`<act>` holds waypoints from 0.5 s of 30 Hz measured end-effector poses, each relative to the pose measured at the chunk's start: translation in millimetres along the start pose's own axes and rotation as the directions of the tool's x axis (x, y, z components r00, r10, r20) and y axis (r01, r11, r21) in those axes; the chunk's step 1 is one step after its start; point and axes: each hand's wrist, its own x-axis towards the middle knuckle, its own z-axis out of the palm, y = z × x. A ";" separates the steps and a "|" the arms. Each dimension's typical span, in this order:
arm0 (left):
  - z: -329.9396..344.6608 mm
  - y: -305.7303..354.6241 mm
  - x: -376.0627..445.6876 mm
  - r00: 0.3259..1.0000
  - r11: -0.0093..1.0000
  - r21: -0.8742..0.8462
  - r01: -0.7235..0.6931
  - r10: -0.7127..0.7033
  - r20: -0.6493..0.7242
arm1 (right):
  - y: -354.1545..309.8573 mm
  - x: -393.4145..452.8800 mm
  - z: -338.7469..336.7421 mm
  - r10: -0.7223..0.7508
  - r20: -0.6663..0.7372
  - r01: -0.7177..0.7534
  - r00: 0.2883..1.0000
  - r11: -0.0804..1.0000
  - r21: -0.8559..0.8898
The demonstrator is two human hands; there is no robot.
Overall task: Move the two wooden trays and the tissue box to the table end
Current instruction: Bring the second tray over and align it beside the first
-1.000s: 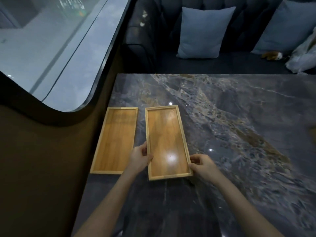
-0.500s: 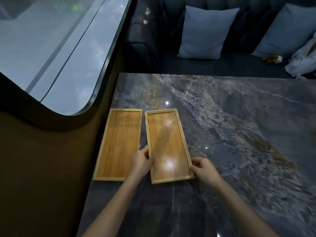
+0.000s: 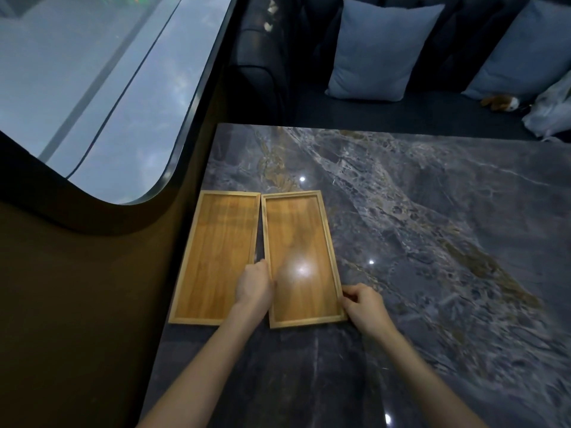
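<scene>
Setting: dark marble tabletop (image 3: 432, 242), polished, grey with pale and rust-coloured veins, small ceiling-light reflections on it; curved wall with a window along its left edge.
Background: dark upholstered sofa (image 3: 370, 112) beyond the far edge, with two pale blue cushions (image 3: 380, 47).
Left tray (image 3: 213, 257): shallow rectangular wooden tray, honey-coloured grain, thin raised rim; lies flat at the tabletop's left edge, beside the wall.
Right tray (image 3: 296, 242): same form and finish, glossy base with a bright glare spot; lies just beside the left tray, the far corners nearly touching, the gap widening toward the near end.
Left hand (image 3: 255, 284): grip closed on the right tray's left rim, thumb inside, hand overlapping the left tray.
Right hand (image 3: 363, 302): grip pinching the right tray's right rim near its near corner.
Tissue box: not in view.
Progress: both trays appear placed at the table end; the second is in final alignment.
Remaining: release the tray; fetch and place the tissue box.
</scene>
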 end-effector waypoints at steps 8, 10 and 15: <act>3.7 -0.9 1.9 0.999 0.991 0.125 -0.039 0.040 -0.010 | -6.4 -5.5 4.9 -0.025 -0.084 0.025 0.996 1.000 0.003; 3.9 -1.7 2.7 0.999 0.988 0.147 -0.039 0.041 -0.011 | -7.7 -6.1 6.8 -0.012 -0.087 0.012 0.996 1.000 -0.008; 1.5 -3.5 4.2 0.999 0.982 0.186 -0.040 0.046 -0.028 | -10.8 -9.0 8.7 -0.031 -0.097 0.030 0.995 0.999 -0.015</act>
